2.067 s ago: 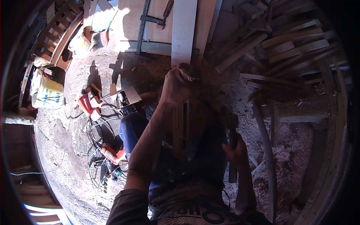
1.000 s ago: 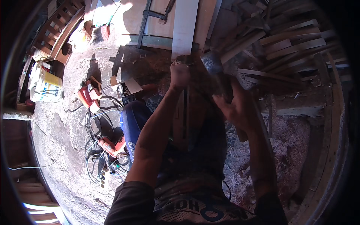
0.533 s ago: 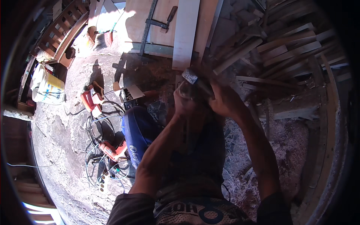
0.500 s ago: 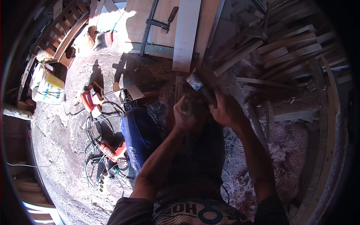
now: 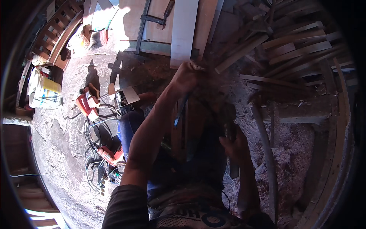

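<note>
My left hand (image 5: 187, 78) is raised ahead of me, closed in a fist around a chisel whose handle is mostly hidden. The chisel's blade (image 5: 181, 110) slants down and catches bluish light. Lower on the right, my right hand (image 5: 235, 144) grips a hammer by its dark handle (image 5: 234, 168), with the head (image 5: 228, 112) in shadow beyond my fingers. Between my legs a narrow wooden piece (image 5: 177, 133) points away from me, close to the blade's end. I cannot tell whether the blade touches it.
On the left floor lie a red power tool (image 5: 87, 104), a red drill (image 5: 110, 155) and tangled cords. A white bucket (image 5: 45, 91) stands farther left. Ahead are a pale board (image 5: 183, 34) and a bar clamp (image 5: 154, 19). Wood offcuts (image 5: 293, 49) pile up at the far right.
My left hand has moved up and away from me with the chisel, now tilted. My right hand has dropped back toward me with the hammer. The view has shifted slightly.
</note>
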The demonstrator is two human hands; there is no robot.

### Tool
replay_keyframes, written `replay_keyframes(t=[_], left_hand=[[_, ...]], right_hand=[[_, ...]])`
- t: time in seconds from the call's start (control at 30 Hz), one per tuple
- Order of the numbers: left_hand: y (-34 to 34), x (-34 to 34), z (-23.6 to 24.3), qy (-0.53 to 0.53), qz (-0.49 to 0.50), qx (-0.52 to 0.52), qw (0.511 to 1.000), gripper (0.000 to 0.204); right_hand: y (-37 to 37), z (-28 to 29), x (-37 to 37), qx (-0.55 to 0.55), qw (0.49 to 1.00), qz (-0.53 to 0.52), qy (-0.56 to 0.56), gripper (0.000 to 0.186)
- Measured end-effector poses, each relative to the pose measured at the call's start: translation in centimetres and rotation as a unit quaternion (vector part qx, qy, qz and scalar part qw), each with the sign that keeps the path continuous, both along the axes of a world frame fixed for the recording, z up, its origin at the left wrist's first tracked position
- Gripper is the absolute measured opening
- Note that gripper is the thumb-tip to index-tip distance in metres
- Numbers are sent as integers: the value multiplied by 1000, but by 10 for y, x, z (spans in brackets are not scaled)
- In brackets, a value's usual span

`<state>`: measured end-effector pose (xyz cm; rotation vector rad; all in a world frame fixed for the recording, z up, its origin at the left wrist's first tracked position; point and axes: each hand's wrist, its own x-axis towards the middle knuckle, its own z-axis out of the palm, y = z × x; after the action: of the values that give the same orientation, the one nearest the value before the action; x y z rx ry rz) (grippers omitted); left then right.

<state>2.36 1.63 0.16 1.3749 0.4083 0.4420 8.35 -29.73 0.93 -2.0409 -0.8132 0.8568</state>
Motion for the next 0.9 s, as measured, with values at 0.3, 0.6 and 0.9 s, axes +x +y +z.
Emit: replay_keyframes(t=[0.3,0.6,0.9], left_hand=[[-32,-45,-9,-107,244,91,959,15],[-29,-70,1,-60,204,57,975,9],[-71,-85,-36,-91,119,101,984,32]], right_hand=[[4,20,-29,-25,993,-48,108,51],[-9,-1,-36,29,999,2,16,49],[22,19,-51,112,945,130,-278,52]])
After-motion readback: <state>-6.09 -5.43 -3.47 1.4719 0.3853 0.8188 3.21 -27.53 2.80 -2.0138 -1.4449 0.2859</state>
